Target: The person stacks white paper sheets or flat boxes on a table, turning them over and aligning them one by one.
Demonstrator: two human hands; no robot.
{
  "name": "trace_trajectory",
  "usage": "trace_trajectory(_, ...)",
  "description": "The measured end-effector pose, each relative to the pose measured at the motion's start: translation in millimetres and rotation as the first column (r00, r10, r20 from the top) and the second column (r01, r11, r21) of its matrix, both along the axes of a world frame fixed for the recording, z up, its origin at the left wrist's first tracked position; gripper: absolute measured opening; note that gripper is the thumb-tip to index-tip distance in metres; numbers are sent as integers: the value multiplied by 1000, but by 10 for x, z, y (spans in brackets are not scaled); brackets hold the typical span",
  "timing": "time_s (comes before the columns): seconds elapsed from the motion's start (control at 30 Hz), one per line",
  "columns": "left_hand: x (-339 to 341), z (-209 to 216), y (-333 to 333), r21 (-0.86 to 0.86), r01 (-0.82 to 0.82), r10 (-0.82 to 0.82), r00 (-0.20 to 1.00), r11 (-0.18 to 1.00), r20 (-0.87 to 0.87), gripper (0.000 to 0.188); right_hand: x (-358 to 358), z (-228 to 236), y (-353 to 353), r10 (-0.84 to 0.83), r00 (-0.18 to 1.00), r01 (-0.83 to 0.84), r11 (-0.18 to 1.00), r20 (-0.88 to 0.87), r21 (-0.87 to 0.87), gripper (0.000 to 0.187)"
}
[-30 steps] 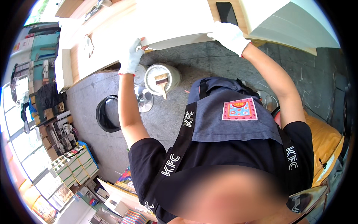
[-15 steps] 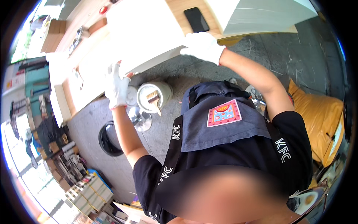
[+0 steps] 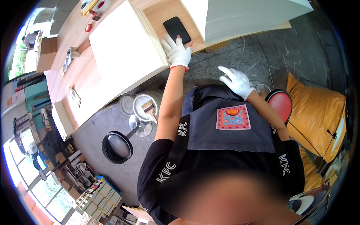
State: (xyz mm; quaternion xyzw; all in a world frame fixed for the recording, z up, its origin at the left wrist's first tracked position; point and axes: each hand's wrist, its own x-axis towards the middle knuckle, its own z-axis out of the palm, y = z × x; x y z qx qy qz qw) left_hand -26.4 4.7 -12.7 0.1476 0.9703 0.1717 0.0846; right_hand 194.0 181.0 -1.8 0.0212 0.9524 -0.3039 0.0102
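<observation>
Both hands have shifted over the last second: the left hand [image 3: 179, 54] has left the near side of a white stack of boards [image 3: 118, 50] and is now at the stack's near right corner, beside a black phone [image 3: 174, 27]. Meanwhile the right hand [image 3: 236, 82] has come off the worktop [image 3: 88, 78] and is held above the floor [image 3: 221, 63], near the person's lap.

Each hand wears a white glove with a red cuff. On the left, the fingers are spread; one bare fingertip overlaps the near end of the phone and the bare thumb is close to its near right corner. Whether this grip has hold of the phone cannot be told. On the right, the grip is loosely open, fingers pointing left, with nothing in it.

The phone lies on the pale wooden worktop, between the stack on its left and a tall white panel [image 3: 243, 22] on its right.

Below the worktop's near edge, left of the left forearm, a paintbrush [image 3: 148, 107] lies across the top of a white bucket [image 3: 139, 98]. Nearer and further left is a round black stool [image 3: 117, 147]. To the person's right are a red round seat [image 3: 280, 107] and a large orange-yellow sack [image 3: 318, 116].
</observation>
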Motion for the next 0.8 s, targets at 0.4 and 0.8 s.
trace_trajectory(0.4, -237, -188, 103, 20, -146, 147, 986, 989, -72, 79, -25, -104, 430, 10, 1000, -10, 1000, -17, -15, 43)
trace_trajectory(0.8, -78, -243, -24, 145, -69, 92, 983, 987, -156, 75, -112, -197, 400, 23, 998, -20, 999, 53, -50, 42)
